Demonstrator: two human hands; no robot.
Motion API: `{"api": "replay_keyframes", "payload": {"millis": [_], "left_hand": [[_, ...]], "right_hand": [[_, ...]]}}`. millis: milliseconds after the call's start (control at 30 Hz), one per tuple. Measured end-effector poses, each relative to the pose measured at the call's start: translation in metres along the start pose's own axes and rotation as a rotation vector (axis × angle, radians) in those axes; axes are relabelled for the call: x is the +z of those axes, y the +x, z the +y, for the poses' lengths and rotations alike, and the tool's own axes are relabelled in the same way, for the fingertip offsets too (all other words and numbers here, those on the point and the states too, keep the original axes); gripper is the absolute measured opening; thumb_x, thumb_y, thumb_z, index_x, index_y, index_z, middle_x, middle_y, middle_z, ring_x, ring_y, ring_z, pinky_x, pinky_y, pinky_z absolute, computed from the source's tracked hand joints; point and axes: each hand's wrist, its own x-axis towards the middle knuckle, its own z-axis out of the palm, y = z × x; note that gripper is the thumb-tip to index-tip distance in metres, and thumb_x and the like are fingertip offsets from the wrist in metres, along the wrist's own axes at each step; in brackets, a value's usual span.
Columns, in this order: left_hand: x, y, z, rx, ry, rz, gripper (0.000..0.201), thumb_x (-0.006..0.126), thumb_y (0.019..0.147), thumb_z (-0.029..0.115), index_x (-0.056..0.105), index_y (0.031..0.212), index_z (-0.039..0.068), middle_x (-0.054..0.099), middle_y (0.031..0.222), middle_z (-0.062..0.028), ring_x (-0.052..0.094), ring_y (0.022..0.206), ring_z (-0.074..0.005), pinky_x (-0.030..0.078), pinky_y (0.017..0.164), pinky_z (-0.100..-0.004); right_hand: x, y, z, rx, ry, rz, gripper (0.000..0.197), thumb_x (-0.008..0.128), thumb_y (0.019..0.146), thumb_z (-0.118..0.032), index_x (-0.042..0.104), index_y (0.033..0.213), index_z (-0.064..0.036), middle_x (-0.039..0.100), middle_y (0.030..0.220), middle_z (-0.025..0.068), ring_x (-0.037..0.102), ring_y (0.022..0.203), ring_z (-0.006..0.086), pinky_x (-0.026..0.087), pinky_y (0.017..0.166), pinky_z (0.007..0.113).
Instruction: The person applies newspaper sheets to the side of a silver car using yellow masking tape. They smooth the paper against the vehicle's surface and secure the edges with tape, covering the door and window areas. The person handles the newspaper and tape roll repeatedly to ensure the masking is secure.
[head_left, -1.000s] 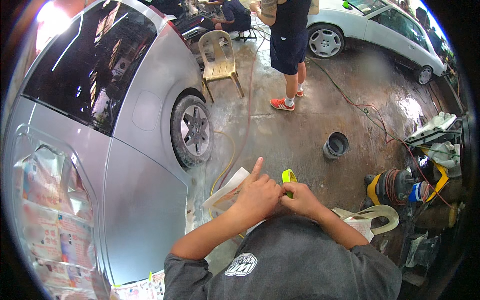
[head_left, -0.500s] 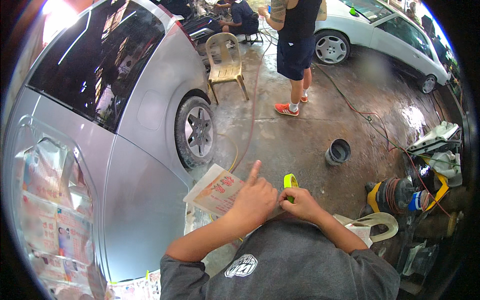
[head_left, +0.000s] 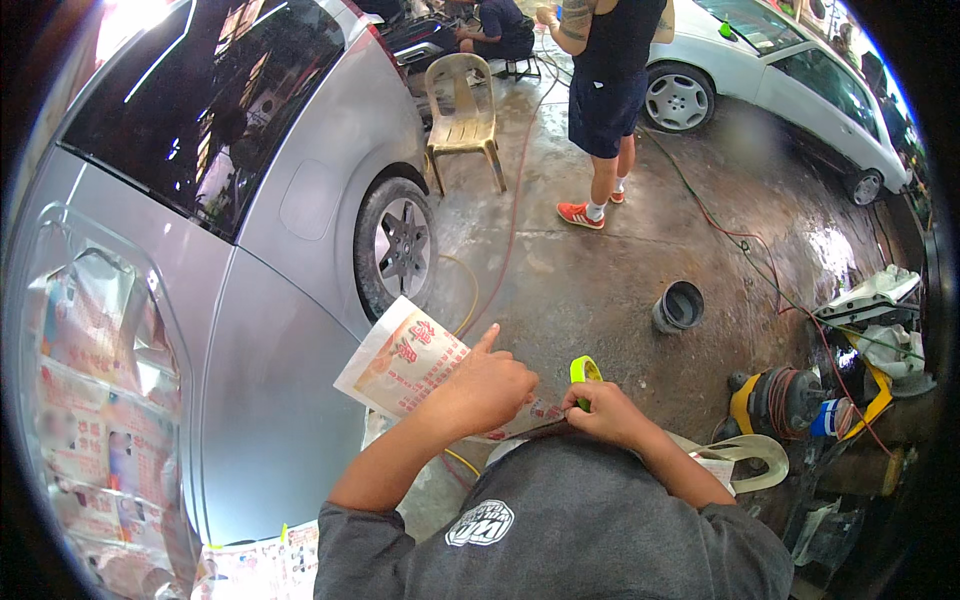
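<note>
My left hand (head_left: 485,390) is in front of me with its index finger stretched out and the other fingers curled on a printed newspaper sheet (head_left: 405,360). One corner of the sheet sticks out to the left, towards the silver car's rear wheel. Closed around a roll of lime-green tape (head_left: 585,370), my right hand (head_left: 608,412) sits at the sheet's right end. The roll stands up beyond my fingers. Between my hands a strip of the sheet shows, close to my dark shirt; its lower part is hidden.
On the left stands a silver car (head_left: 290,390), with newspaper (head_left: 110,430) covering part of it. Ahead are a plastic chair (head_left: 462,125), a standing person (head_left: 610,90) and a white car (head_left: 790,90). A black bucket (head_left: 678,307) and hoses (head_left: 700,205) lie on the wet floor.
My left hand has moved left, away from the right hand, and the sheet has shifted left with it. More of the paper shows between my hands. The right hand still grips the tape roll.
</note>
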Motion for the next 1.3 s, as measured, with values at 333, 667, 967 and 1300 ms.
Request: {"api": "replay_keyframes", "payload": {"millis": [333, 667, 967, 1300], "left_hand": [[0.043, 0.022, 0.023, -0.036, -0.004, 0.017, 0.017, 0.064, 0.093, 0.026, 0.074, 0.097, 0.013, 0.075, 0.087, -0.0083, 0.073, 0.092, -0.0302, 0.036, 0.116, -0.0599], [0.014, -0.009, 0.011, -0.077, -0.027, 0.027, 0.014, 0.064, 0.092, 0.025, 0.071, 0.092, 0.012, 0.074, 0.089, -0.0098, 0.073, 0.095, -0.0302, 0.040, 0.112, -0.0584], [0.084, 0.018, 0.042, -0.202, -0.261, 0.063, 0.017, 0.065, 0.092, 0.026, 0.071, 0.095, 0.010, 0.074, 0.087, -0.0161, 0.073, 0.087, -0.0361, 0.055, 0.087, -0.0534], [0.057, -0.023, 0.011, -0.223, -0.391, -0.023, 0.024, 0.063, 0.097, 0.035, 0.070, 0.098, 0.012, 0.074, 0.088, -0.0150, 0.071, 0.086, -0.0404, 0.054, 0.074, -0.0543]], "right_hand": [[0.005, 0.013, -0.011, -0.051, -0.075, 0.040, 0.019, 0.067, 0.086, -0.017, 0.067, 0.095, -0.0006, 0.068, 0.094, 0.0211, 0.066, 0.093, 0.0395, 0.051, 0.082, 0.047], [-0.003, -0.001, 0.002, -0.019, -0.159, -0.020, 0.017, 0.066, 0.084, -0.015, 0.067, 0.095, -0.0018, 0.067, 0.092, 0.0204, 0.067, 0.089, 0.0376, 0.052, 0.081, 0.046], [0.008, 0.012, 0.003, -0.090, -0.211, -0.071, 0.018, 0.066, 0.083, -0.015, 0.066, 0.094, -0.0004, 0.067, 0.094, 0.0212, 0.066, 0.091, 0.0389, 0.051, 0.082, 0.047], [-0.002, -0.001, 0.002, 0.009, -0.323, -0.192, 0.016, 0.063, 0.084, -0.016, 0.066, 0.091, -0.0024, 0.069, 0.091, 0.0217, 0.067, 0.092, 0.0409, 0.052, 0.082, 0.052]]}}
